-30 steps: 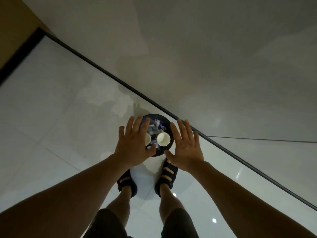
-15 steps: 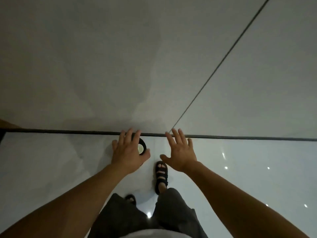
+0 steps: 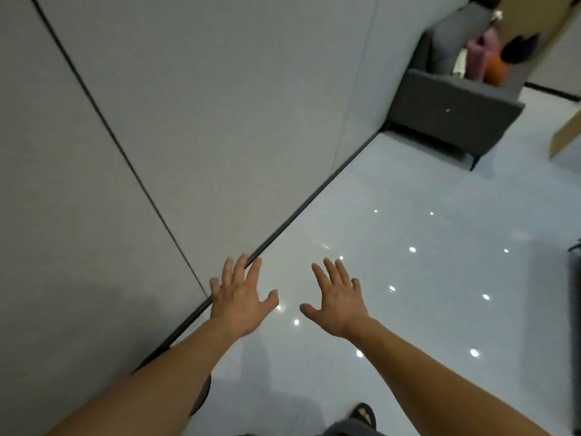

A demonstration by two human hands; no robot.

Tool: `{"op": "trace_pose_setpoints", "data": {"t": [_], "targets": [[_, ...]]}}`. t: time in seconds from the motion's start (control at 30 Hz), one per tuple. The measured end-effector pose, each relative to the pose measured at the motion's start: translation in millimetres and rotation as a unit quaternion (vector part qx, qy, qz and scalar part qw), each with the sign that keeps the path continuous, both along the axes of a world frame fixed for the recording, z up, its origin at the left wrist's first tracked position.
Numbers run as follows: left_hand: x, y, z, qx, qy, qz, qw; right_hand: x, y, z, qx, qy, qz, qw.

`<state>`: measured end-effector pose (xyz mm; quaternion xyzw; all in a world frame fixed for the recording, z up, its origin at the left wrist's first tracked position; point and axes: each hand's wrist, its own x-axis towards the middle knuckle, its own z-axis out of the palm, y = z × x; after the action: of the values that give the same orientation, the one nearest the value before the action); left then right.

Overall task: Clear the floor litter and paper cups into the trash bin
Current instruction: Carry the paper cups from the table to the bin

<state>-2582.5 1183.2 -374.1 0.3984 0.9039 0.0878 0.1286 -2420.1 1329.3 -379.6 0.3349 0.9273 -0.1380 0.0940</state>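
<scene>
My left hand [image 3: 240, 298] and my right hand [image 3: 338, 298] are both stretched out in front of me, palms down, fingers spread, holding nothing. They hover over a glossy white tiled floor [image 3: 408, 278], the left one above the dark skirting line at the foot of the wall. No trash bin, paper cup or litter shows in the head view. A dark curved edge [image 3: 199, 396] peeks out behind my left forearm; I cannot tell what it is.
A grey wall [image 3: 188, 121] runs along the left. A grey sofa [image 3: 452, 114] with pink and orange items stands at the far right against it. A wooden panel [image 3: 566, 136] and a dark object [image 3: 575, 278] sit at the right edge. My sandalled foot [image 3: 364, 415] is below.
The view has swung to the right, away from the bin with the cups, which has dropped out of sight. Both hands stay open and spread; a sofa has come into view.
</scene>
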Motion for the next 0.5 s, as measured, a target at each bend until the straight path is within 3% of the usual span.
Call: {"op": "trace_pose_setpoints", "data": {"t": [0.3,0.5], "targets": [[160.5,181.3,17.6,0.004,0.024,-0.185,0.982,204.9,104.7,3.7,-0.006,0.036,-0.194,0.98],[290.1,279.9,20.3,0.016,0.001,-0.308,0.951,353.3,166.8,6.1,-0.006,0.02,-0.331,0.943]]}}
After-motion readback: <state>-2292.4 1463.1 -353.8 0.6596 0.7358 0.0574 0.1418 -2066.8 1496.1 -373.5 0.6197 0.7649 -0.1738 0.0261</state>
